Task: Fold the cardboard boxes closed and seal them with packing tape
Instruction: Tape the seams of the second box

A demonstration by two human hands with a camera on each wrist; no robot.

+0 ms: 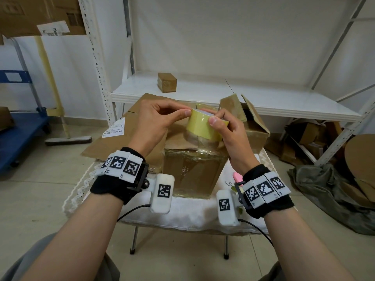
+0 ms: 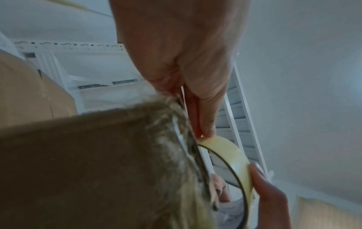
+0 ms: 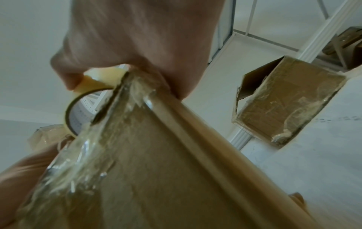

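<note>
Both hands hold a yellowish roll of packing tape (image 1: 205, 124) above a closed cardboard box (image 1: 192, 173) wrapped in glossy tape. My left hand (image 1: 162, 118) pinches the roll's upper left rim with thumb and fingers. My right hand (image 1: 227, 128) grips the roll's right side, thumb on its outer face. In the left wrist view the tape roll (image 2: 233, 155) sits past the box's frayed edge (image 2: 137, 162). In the right wrist view the tape roll (image 3: 90, 94) shows behind the box (image 3: 156, 170). A second box (image 1: 249, 126) with open flaps stands to the right.
The boxes stand on a small folding table with a white cloth (image 1: 182, 211). Flattened cardboard (image 1: 125, 138) lies behind on the left. A white shelf (image 1: 263, 98) carries a small box (image 1: 166, 82). A blue cart (image 1: 20, 134) stands at the left, cardboard scraps (image 1: 316, 142) at the right.
</note>
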